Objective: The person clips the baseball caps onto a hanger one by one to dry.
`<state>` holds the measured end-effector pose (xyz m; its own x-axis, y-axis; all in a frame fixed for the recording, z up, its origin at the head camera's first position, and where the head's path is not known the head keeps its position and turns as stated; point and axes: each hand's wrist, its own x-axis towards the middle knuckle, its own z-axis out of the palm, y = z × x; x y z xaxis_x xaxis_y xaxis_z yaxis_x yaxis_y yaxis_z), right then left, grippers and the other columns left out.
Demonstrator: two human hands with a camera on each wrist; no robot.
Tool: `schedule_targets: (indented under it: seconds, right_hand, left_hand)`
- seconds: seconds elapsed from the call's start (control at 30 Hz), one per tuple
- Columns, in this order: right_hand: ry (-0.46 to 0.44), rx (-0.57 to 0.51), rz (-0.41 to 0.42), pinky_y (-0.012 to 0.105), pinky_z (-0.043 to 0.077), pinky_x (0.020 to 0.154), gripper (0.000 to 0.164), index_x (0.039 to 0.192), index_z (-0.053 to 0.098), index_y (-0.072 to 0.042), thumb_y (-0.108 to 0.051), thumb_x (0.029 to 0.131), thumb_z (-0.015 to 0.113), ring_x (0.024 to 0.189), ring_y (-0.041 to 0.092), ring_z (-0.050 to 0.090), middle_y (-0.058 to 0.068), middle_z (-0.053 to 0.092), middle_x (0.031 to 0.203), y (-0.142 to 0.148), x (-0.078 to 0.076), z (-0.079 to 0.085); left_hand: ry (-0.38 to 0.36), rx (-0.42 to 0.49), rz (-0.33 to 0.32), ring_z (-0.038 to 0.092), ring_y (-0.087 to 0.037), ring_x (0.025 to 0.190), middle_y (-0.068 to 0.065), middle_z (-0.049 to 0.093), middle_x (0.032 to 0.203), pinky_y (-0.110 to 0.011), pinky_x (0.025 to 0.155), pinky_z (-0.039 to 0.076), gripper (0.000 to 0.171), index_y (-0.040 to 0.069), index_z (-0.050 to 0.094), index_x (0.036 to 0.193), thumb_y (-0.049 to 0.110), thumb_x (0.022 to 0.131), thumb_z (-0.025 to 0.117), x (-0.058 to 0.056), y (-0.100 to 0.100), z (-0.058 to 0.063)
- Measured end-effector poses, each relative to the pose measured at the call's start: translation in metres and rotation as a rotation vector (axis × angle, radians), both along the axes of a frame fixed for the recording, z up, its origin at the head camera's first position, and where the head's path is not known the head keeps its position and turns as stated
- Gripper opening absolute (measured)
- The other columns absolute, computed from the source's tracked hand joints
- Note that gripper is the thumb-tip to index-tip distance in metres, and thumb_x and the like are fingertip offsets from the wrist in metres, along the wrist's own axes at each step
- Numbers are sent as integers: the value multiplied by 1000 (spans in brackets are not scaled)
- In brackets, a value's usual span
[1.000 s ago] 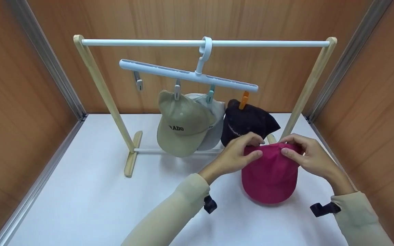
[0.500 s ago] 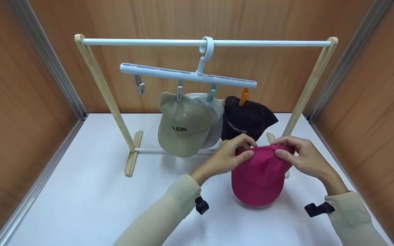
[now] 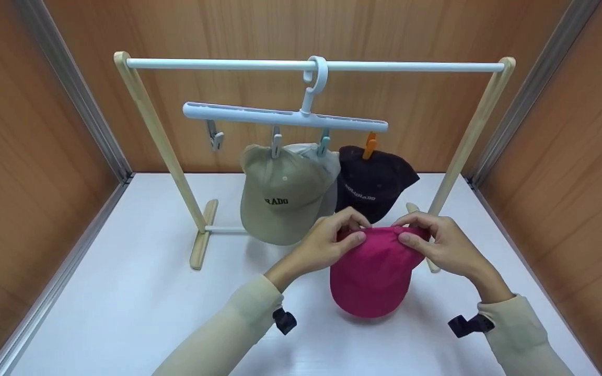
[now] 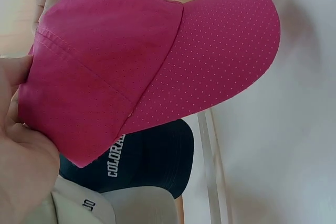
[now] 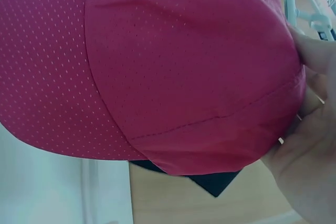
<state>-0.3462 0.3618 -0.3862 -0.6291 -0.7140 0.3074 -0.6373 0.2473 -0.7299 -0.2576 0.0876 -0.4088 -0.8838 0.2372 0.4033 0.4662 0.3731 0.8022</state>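
Observation:
A dark pink baseball cap (image 3: 371, 277) hangs brim-down between both hands, in front of the rack. My left hand (image 3: 332, 240) pinches the top of its crown on the left, thumb in front. On the right, my right hand (image 3: 434, 243) pinches the crown the same way. The perforated brim (image 4: 231, 51) shows large in the left wrist view. In the right wrist view the crown (image 5: 194, 72) hides most of the scene. Just behind the hands hangs a black cap (image 3: 374, 183) from an orange clip (image 3: 369, 146).
A light blue hanger (image 3: 285, 115) hooks over the rack's white rod (image 3: 217, 64). Its clips hold a beige cap (image 3: 280, 209) and a pale cap (image 3: 327, 162) partly behind it. A grey clip (image 3: 216, 139) at the left holds nothing. Wooden panels enclose the white table (image 3: 139, 292).
Both hands have carried the pink cap leftward, still pinching its crown. The hanger has swung closer to level, its left end lower and its right end higher, shifting the clipped caps slightly.

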Motion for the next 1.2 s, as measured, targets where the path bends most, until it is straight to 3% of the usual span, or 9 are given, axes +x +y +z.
schedule_targets:
  seconds: [0.2,0.63,0.7,0.73,0.87,0.93,0.97,1.2]
  right_hand:
    - [22,0,-8,24,56,66,20,120,77,-18,-16,100,76,82,20,61,1,69,99,-17,7,2]
    - [45,-5,-66,36,50,77,21,120,79,-23,-19,100,77,97,22,58,-11,74,100,-58,43,5]
    - [39,-18,-65,40,47,91,20,120,79,-22,-19,100,77,91,21,63,-10,75,99,-65,48,6]
    - [38,-20,-67,42,46,92,20,120,78,-22,-19,100,76,90,20,64,-10,75,99,-69,49,5]
    - [23,-27,-73,36,52,91,20,121,77,-21,-21,101,75,86,19,65,-5,75,100,-83,56,5]
    - [12,-30,-72,31,57,73,20,121,77,-19,-22,102,74,86,20,64,-2,75,102,-91,59,5]
    - [9,-34,-71,29,57,72,20,121,76,-18,-22,102,74,87,21,64,-1,75,103,-95,61,6]
    - [-9,-54,-69,27,55,74,19,120,77,-18,-22,102,74,90,21,63,-1,75,107,-115,66,6]
  left_hand:
    - [27,-10,35,56,-11,87,5,70,97,-26,76,48,13,15,68,119,14,106,67,8,-16,2]
    - [40,-37,16,60,-13,92,4,73,105,-28,82,51,14,14,70,117,14,104,70,31,-61,11]
    - [34,-37,9,60,-13,91,3,72,103,-29,81,51,13,13,70,117,14,104,70,33,-68,12]
    - [32,-38,7,59,-13,91,4,72,103,-29,81,50,13,13,70,117,14,104,70,33,-72,12]
    - [18,-35,5,60,-14,93,5,72,104,-30,82,51,14,16,70,118,15,104,70,36,-88,13]
    - [8,-31,3,61,-14,94,6,72,105,-30,83,52,14,17,71,118,16,104,70,37,-96,14]
    - [5,-30,1,61,-15,95,6,72,105,-31,83,52,14,17,71,118,16,104,70,38,-100,14]
    - [-30,-23,12,62,-17,92,5,73,107,-30,79,54,15,19,71,119,17,104,70,45,-119,18]
